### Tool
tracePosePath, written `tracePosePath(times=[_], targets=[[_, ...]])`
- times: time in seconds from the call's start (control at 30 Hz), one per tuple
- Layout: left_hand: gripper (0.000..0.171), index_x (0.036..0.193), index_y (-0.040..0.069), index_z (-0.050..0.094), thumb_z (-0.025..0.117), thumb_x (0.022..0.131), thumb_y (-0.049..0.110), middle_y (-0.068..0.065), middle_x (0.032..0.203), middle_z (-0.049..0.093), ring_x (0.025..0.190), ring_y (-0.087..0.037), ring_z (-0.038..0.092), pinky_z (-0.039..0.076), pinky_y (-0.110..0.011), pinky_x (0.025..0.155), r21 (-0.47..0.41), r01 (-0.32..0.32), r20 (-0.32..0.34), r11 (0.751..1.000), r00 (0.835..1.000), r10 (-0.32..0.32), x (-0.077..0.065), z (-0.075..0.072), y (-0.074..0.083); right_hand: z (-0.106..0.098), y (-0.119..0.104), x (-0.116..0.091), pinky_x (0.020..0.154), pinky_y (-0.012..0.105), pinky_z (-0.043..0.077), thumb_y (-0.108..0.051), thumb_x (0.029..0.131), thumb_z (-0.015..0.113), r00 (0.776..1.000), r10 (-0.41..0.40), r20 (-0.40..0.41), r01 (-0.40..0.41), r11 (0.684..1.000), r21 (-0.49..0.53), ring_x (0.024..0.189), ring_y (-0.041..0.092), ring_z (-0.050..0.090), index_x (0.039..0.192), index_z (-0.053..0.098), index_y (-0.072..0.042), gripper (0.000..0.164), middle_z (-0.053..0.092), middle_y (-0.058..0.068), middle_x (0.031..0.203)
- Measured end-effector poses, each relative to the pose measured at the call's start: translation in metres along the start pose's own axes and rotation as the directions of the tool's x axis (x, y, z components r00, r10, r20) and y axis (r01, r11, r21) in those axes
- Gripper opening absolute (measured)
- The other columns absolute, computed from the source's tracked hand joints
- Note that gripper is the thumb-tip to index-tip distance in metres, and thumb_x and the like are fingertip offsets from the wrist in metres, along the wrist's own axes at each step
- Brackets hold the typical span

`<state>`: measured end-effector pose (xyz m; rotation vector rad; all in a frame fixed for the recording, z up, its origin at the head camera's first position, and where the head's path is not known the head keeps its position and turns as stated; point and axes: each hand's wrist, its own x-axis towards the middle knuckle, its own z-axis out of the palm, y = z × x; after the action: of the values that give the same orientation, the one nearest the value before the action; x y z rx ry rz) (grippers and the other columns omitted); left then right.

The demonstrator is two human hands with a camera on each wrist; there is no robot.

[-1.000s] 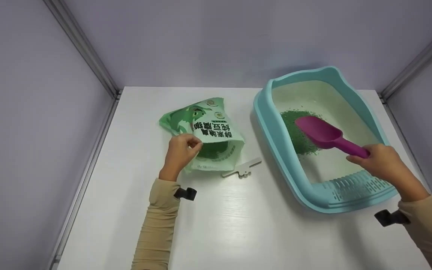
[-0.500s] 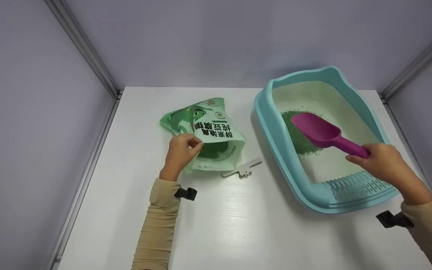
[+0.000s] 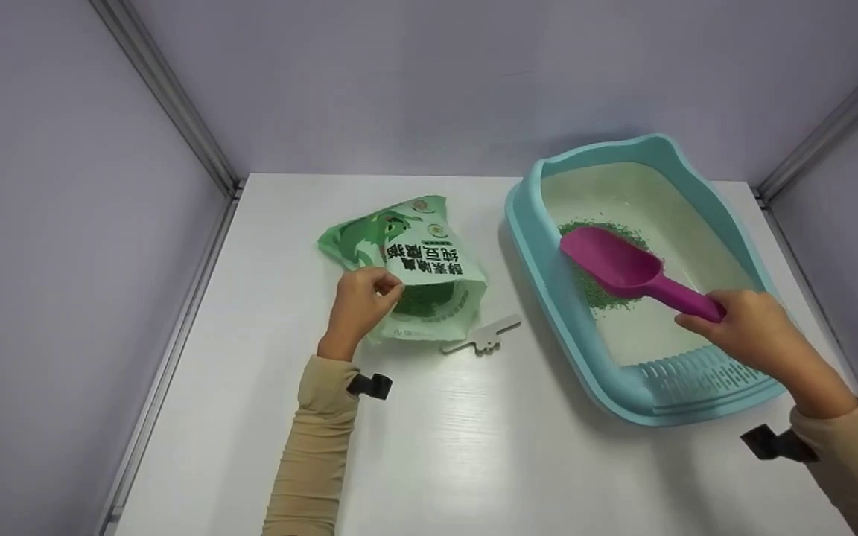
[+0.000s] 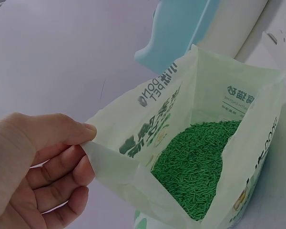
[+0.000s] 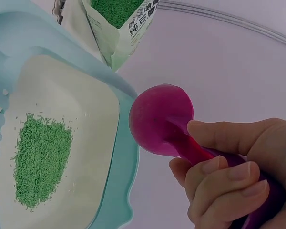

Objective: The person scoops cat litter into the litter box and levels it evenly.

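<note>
the left hand (image 3: 360, 301) pinches the lip of the tofu cat litter bag (image 3: 429, 246) between thumb and fingers, the remaining fingers loosely bent; the bag lies open just beyond and to the right of that hand. the right hand (image 3: 757, 327) is curled round the magenta scoop (image 3: 619, 264), whose bowl reaches out to its left over the blue litter tray (image 3: 544, 260). from the head view the scoop hides some green pellets (image 5: 42, 162) in the tray; the palm covers the handle's end, and the right wrist view cuts off the bag.

Magenta scoop (image 3: 626, 272) over blue tray (image 3: 548, 279)
</note>
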<state>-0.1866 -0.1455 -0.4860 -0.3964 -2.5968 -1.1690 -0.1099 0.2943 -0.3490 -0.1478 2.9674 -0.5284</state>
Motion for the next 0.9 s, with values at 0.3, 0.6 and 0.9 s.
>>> tracePosePath(times=[0.3, 0.6, 0.9], targets=[[0.008, 0.081, 0.004, 0.074, 0.07, 0.085, 0.01, -0.012, 0.078, 0.073, 0.073, -0.024, 0.068, 0.057, -0.036, 0.069, -0.003, 0.006, -0.003, 1.0, 1.0, -0.006, 0.001, 0.0, 0.0, 0.006, -0.012, 0.0, 0.045, 0.021, 0.031, -0.019, 0.087, 0.069, 0.998, -0.053, -0.023, 0.052, 0.999, -0.012, 0.049, 0.011, 0.038, 0.082, 0.061, 0.006, 0.026, 0.045, 0.003, 0.056], [0.008, 0.081, 0.003, 0.074, 0.07, 0.086, 0.01, -0.013, 0.078, 0.073, 0.073, -0.025, 0.069, 0.058, -0.037, 0.069, 0.004, -0.002, 0.002, 1.0, 1.0, 0.002, 0.001, 0.0, 0.0, 0.019, -0.024, 0.003, 0.044, 0.019, 0.028, -0.02, 0.087, 0.07, 0.993, -0.116, -0.007, 0.116, 0.993, 0.003, 0.046, 0.003, 0.032, 0.082, 0.063, 0.003, 0.025, 0.043, -0.001, 0.056], [0.009, 0.082, 0.003, 0.074, 0.07, 0.086, 0.01, -0.014, 0.079, 0.073, 0.073, -0.025, 0.069, 0.058, -0.037, 0.068, 0.012, -0.002, 0.001, 1.0, 1.0, 0.002, 0.001, 0.0, 0.0, 0.028, -0.037, 0.005, 0.044, 0.018, 0.028, -0.02, 0.087, 0.07, 0.989, -0.148, 0.009, 0.147, 0.989, 0.033, 0.047, 0.003, 0.033, 0.08, 0.064, 0.0, 0.022, 0.043, -0.002, 0.056]])
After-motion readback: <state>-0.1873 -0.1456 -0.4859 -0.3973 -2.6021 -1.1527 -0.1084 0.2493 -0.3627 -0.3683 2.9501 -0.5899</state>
